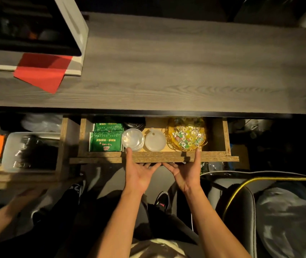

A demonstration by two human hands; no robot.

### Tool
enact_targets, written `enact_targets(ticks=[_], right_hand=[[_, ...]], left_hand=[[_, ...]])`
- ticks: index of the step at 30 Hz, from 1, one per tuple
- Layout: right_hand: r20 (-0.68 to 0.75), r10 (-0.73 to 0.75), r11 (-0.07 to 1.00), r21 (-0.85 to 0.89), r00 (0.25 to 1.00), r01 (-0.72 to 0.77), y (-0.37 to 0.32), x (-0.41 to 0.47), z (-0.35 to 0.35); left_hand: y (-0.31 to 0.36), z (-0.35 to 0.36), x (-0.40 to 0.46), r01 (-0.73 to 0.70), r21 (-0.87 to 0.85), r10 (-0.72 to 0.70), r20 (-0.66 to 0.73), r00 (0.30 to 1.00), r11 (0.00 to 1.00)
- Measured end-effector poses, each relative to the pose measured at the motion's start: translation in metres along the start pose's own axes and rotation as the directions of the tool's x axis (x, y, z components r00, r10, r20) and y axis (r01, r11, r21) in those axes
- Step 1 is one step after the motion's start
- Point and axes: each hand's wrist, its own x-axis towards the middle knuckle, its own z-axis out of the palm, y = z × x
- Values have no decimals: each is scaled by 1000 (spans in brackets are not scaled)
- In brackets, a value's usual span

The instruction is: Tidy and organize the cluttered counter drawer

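- The drawer (154, 158) stands partly pulled out from under the grey wood-grain counter (167, 71), its chipboard front edge facing the person.
- The left hand (139, 175) is palm-up under the drawer's front, thumb raised over the front edge near the clear cup, fingers curled beneath the front board; it grips the drawer front.
- The right hand (187, 174) mirrors it: palm-up, thumb up over the front edge just below the basket, fingers hooked under the board.
- Inside, from left to right: 2 green packets (106, 140) stacked one behind the other, a clear plastic cup (133, 139), a round white lid (155, 140), and a yellow wire basket (185, 136) filled with wrapped candies.
- The cup touches the packets on one side and the lid on the other; the lid sits just beside the basket.
- A dark round object (134, 123) lies at the back behind the cup, too shadowed to identify.
- On the counter, a red paper sheet (42, 73) lies partly under a white tray (74, 34) at the far left.
- A translucent tub (29, 151) sits on a shelf left of the drawer.
- Another person's forearm (3, 216) shows at lower left.
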Motion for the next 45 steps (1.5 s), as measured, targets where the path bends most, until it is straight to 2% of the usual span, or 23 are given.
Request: enact_targets(ticks=[10, 15, 22, 29, 38, 40, 42, 44, 45], right_hand=[[23, -58, 998, 2, 998, 58, -27, 23, 41], [15, -61, 996, -66, 998, 62, -41, 38, 63], [1, -45, 994, -98, 999, 45, -64, 68, 99], [-29, -29, 999, -40, 999, 28, -68, 93, 109], [-23, -47, 999, 5, 999, 47, -66, 97, 105], [-31, -28, 999, -37, 999, 27, -67, 93, 107], [-78, -19, 986, -167, 997, 6, -72, 89, 107], [-143, 32, 888, -450, 989, -94, -82, 82, 106], [-164, 80, 808, -567, 983, -160, -89, 76, 108]], left_hand=[[24, 35, 30, 11, 48, -12, 19, 1000, 999], [35, 55, 45, 17, 41, -16, -28, 999, 999], [57, 98, 66, -34, 29, 34, -24, 999, 999], [66, 126, 88, -58, 98, 72, -138, 988, 993], [65, 128, 86, -76, 89, 90, -171, 981, 993], [64, 128, 82, -71, 130, 93, -170, 981, 989], [65, 131, 75, -52, 181, 85, -181, 980, 982], [70, 131, 70, 66, 325, 11, -229, 973, 943], [72, 133, 66, 175, 423, -68, -254, 965, 889]])
